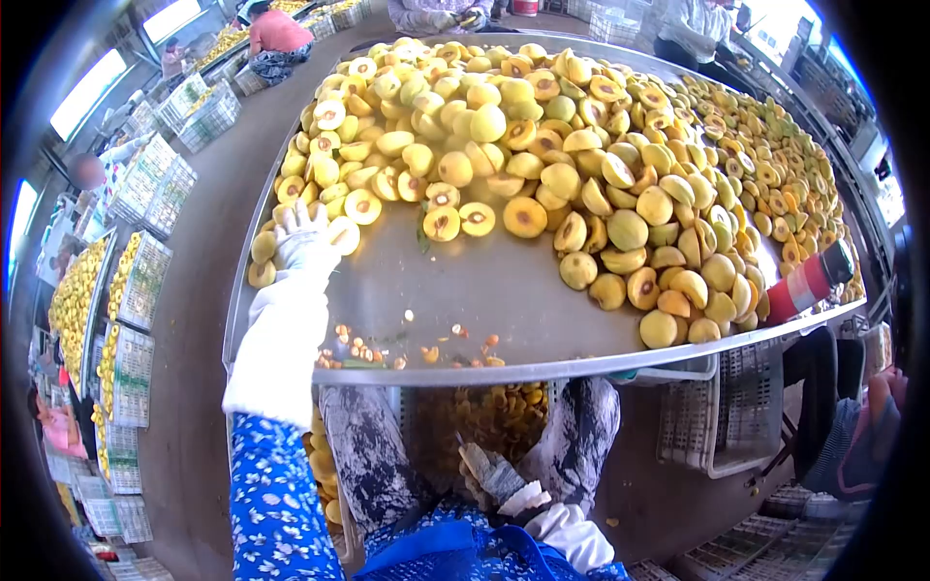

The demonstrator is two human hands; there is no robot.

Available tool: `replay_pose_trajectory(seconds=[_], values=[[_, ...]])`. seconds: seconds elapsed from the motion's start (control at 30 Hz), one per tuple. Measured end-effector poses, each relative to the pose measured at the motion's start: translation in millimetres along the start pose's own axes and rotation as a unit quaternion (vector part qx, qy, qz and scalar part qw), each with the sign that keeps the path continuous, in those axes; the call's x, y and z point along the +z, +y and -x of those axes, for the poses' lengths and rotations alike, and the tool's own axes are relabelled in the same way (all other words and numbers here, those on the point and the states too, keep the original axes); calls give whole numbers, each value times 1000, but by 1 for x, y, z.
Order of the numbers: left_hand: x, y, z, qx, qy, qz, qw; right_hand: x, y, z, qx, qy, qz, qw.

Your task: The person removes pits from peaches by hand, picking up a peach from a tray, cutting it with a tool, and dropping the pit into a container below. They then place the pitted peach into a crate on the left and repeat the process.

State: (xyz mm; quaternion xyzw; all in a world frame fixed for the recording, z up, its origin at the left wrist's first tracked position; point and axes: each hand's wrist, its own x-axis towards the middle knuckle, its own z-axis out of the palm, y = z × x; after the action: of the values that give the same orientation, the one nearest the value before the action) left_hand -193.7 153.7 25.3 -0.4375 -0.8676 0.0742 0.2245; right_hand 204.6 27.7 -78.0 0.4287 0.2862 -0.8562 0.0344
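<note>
My left hand (304, 235), in a white glove and white sleeve cover, reaches over the left part of the metal table (436, 290). Its fingers are spread at the edge of the pile of halved yellow fruit (484, 123), beside a cut half (343, 235). Low between my knees is my right hand (492, 474), in a grey glove, closed around a small thin tool (461, 442) whose shape is partly hidden. Pits and scraps (358, 351) lie near the table's front edge.
A red bottle (812, 281) lies at the table's right edge. Below the table stand a crate (722, 412) and a container of fruit (504, 416). Another person (441, 15) sits across the table. Stacked crates (136, 281) line the left side.
</note>
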Motion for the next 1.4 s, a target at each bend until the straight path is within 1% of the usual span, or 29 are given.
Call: replay_pose_trajectory(seconds=[0.03, 0.1, 0.13, 0.17, 0.2, 0.23, 0.3, 0.33, 0.37, 0.4, 0.47, 0.5, 0.57, 0.6, 0.63, 0.67, 0.7, 0.73, 0.77, 0.83, 0.9, 0.97, 1.0, 1.07, 1.17, 1.2, 1.27, 1.37, 1.4], values=[[19, 4, -9, 6, -25, -28, 999, 4, -5, 3, -19, 17, 16, 1000], [-2, 30, -9, 1, -88, -30, 996, 0, 3, -10, -16, 32, 30, 999], [18, 34, -4, 39, -14, -10, 999, -2, 6, -17, -12, 15, 1, 1000], [12, 41, 1, 93, 0, -47, 995, -4, 10, -22, -7, -2, -27, 1000], [5, 49, 2, 128, -73, -20, 989, -5, 12, -23, 0, -18, -52, 998], [-8, 56, 6, 161, -145, 8, 976, -3, 11, -18, -32, 4, -1, 999], [-41, 57, 31, 115, -161, 179, 964, 9, 0, -3, -97, 46, 95, 990], [-22, 57, 42, 88, -100, 329, 935, 13, -7, 8, -93, 45, 86, 991], [-41, 55, 54, 54, -132, 478, 867, 6, 5, 1, -195, 26, 84, 977], [-62, 54, 67, 17, -167, 612, 773, -3, 9, -5, -177, 7, 9, 984], [-83, 53, 94, -48, -222, 822, 522, -2, -1, 2, -224, 19, 25, 974], [-109, 47, 111, -98, -249, 849, 456, 3, -10, 13, -302, 48, 119, 945], [-134, 47, 146, -145, -248, 875, 391, 19, -29, 40, -451, 138, 300, 829], [-134, 52, 160, -164, -254, 887, 349, 28, -39, 51, -508, 161, 329, 779], [-130, 58, 172, -183, -260, 897, 307, 31, -43, 58, -523, 167, 355, 757], [-122, 62, 186, -140, -247, 894, 346, 35, -48, 65, -538, 174, 379, 733], [-120, 66, 198, -144, -250, 895, 340, 38, -51, 72, -518, 181, 394, 738], [-116, 71, 209, -136, -239, 893, 356, 37, -48, 68, -582, 199, 429, 661], [-112, 76, 219, -129, -226, 891, 371, 36, -47, 64, -582, 209, 430, 658], [-100, 85, 233, -69, -153, 849, 502, 34, -44, 60, -583, 227, 434, 649], [-108, 89, 242, -38, -117, 837, 533, 31, -43, 60, -563, 243, 488, 622], [-123, 95, 250, -39, -128, 870, 475, 31, -39, 59, -549, 257, 538, 586], [-122, 97, 251, -12, -100, 857, 505, 31, -37, 59, -545, 265, 561, 563], [-117, 99, 255, 30, -45, 787, 614, 32, -33, 56, -552, 279, 575, 536], [-102, 106, 261, 7, 1, 775, 632, 37, -25, 57, -533, 278, 600, 528], [-102, 111, 266, -45, -15, 815, 577, 38, -22, 54, -516, 284, 616, 523], [-96, 119, 269, -124, -31, 868, 480, 44, -24, 62, -496, 269, 590, 578], [-105, 125, 278, -150, -3, 872, 466, 42, -21, 52, -428, 256, 536, 681], [-107, 126, 279, -142, 5, 866, 479, 39, -20, 47, -397, 253, 514, 717]])
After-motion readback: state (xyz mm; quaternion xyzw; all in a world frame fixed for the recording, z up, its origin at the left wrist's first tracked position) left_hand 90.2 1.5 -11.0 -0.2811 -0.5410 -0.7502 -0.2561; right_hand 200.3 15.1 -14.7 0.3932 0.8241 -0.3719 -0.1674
